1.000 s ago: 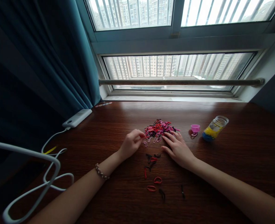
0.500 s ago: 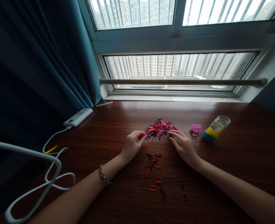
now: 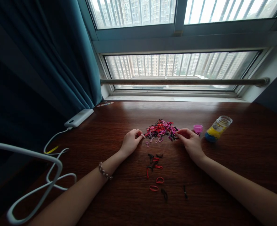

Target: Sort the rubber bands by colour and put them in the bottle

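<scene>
A heap of small elastic hair ties (image 3: 161, 128) in red, pink and black lies on the dark wooden table (image 3: 100, 201). At its left edge is my left hand (image 3: 131, 142), closed in a pinch with a pale pink bit of hair tie showing at the fingertips. My right hand (image 3: 192, 145) pinches at the heap's right edge; what sits between its fingertips is too small to make out. Nearer me lie several loose red and black ties, among them a red hair tie (image 3: 160, 180) and a black hair tie (image 3: 164, 195).
Behind my right hand stands a small pink cup (image 3: 198, 128), partly covered. A tilted glass jar (image 3: 218, 129) with yellow and blue on it is farther right. On the left are a white power strip (image 3: 79, 118) and its looping white cable (image 3: 58, 171).
My left hand has drawn slightly left, away from the heap. My right hand has shifted right and its fingers have come together in a pinch, now covering part of the pink cup's base.
</scene>
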Tool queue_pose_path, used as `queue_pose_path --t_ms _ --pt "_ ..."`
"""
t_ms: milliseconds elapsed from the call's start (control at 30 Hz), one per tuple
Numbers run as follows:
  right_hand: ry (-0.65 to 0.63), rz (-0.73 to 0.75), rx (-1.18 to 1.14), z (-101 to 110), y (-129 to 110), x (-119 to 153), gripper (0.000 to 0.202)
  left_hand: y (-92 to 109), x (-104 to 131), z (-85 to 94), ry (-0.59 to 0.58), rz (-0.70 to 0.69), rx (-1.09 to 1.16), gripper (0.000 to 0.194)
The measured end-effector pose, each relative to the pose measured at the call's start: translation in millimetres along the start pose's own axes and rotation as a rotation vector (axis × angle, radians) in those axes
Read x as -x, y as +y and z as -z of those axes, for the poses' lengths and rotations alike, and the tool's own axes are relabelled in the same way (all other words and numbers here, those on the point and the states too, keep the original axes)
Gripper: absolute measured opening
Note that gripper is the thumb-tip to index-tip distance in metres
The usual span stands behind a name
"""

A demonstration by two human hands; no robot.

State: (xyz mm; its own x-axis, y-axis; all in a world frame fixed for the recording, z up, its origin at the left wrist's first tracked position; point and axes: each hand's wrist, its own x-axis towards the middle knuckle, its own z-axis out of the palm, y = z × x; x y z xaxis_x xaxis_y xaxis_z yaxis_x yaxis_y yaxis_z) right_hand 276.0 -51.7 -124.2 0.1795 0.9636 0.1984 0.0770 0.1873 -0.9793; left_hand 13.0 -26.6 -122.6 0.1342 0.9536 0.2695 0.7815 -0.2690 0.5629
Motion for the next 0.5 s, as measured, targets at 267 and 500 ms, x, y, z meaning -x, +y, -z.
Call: queue_pose_path --t_ms 267,500 --pt "-0.030 -0.034 -0.084 -1.9 2.9 -0.8 0.032 -0.3 -0.3 -1.3 0.073 0.049 0.147 0.016" --pt "-0.071 0.086 0.112 1.4 4.2 -0.4 0.025 -2.9 -1.1 -1.8 0.175 0.077 0.297 0.012"
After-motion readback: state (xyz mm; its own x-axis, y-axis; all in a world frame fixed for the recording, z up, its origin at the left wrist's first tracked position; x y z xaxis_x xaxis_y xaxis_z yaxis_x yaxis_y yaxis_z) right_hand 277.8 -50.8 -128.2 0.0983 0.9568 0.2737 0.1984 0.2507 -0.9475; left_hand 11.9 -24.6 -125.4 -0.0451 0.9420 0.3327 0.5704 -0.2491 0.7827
